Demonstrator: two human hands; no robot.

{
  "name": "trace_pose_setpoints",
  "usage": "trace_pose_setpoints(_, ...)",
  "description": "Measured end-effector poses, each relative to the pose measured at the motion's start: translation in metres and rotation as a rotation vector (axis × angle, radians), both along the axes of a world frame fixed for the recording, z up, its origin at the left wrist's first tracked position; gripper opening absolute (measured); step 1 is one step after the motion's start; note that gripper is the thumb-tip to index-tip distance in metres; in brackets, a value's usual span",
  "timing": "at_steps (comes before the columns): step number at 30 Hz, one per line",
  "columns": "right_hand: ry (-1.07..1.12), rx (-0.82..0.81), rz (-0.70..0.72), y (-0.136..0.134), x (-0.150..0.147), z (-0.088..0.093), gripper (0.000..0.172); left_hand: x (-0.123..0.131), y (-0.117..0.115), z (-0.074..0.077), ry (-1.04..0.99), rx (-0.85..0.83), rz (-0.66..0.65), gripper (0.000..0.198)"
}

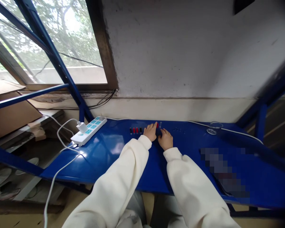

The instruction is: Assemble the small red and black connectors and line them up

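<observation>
My left hand (150, 131) is at the back of the blue table, fingers forward, its fingertips against a small red piece (157, 125). Close on its right, my right hand (166, 139) has its fingers bent in towards the same spot; whatever is between them is too small and dark to make out. A small clear upright piece (160, 124) stands just behind the hands. To the left is a short row of small cylinders, with red ones (135, 130) in the middle and a black one (130, 130) at the left end.
Tiny clear pieces (177, 129) lie right of my hands. Farther right is a clear round dish (212, 131) beside a white cable (242, 133). A white power strip (89, 131) with a plug sits at left. Blue frame posts (72, 85) flank the table (104, 164); a wall closes its back.
</observation>
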State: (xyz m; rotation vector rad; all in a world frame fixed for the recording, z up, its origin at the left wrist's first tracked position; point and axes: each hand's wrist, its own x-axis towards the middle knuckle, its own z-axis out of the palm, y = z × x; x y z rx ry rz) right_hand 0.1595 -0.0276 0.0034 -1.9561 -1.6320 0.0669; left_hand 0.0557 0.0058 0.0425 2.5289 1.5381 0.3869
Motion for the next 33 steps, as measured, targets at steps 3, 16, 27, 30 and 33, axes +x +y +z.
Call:
trace_pose_setpoints(3,0.004,-0.034,-0.02,-0.001,0.0,0.002,0.047,0.008,0.004,-0.009,-0.02,0.008,0.076,0.072)
trace_pose_setpoints(16,0.008,-0.057,-0.028,0.001,0.0,-0.001,0.045,0.025,0.016,-0.011,-0.052,0.238,0.153,0.021)
trace_pose_setpoints(27,-0.061,-0.178,0.041,0.008,-0.002,-0.008,0.047,-0.005,-0.015,-0.008,-0.343,0.315,0.152,0.006)
trace_pose_setpoints(30,-0.071,-0.208,0.058,0.012,-0.003,-0.009,0.048,-0.015,-0.027,-0.017,-0.574,0.316,0.138,0.006)
trace_pose_setpoints(33,-0.078,-0.231,0.053,0.018,-0.003,-0.008,0.049,-0.02,-0.031,-0.028,-0.831,0.238,0.197,0.008)
